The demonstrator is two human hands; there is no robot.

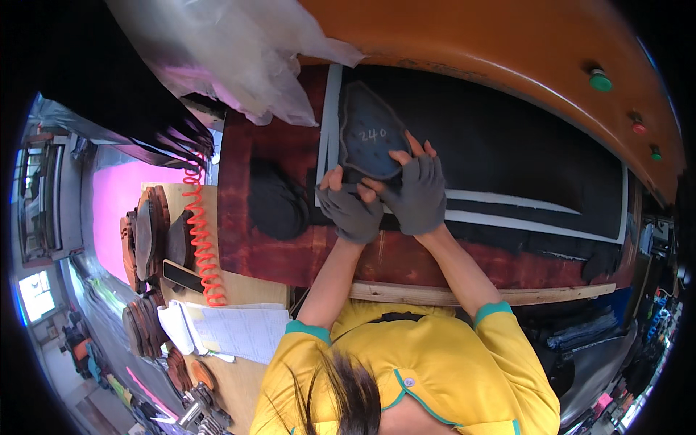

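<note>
A dark blue, leaf-shaped cutting die (pixel 370 134), with a raised rim and chalk marks, lies on a black sheet of material (pixel 493 138). Both hands wear grey fingerless gloves. My right hand (pixel 418 190) grips the die's lower right edge with curled fingers. Just below the die's lower end, my left hand (pixel 351 209) has its fingers bent at the sheet's near left corner; what they pinch is not clear. A stack of black cut pieces (pixel 277 201) lies left of my left hand on the dark red board (pixel 239 246).
An orange machine beam (pixel 507 32) with green and red buttons spans the far side. Clear plastic (pixel 239 51) hangs at upper left. A red coiled hose (pixel 199 246) runs past more dies (pixel 148 235), a phone (pixel 183 276) and papers (pixel 239 330) on the left table.
</note>
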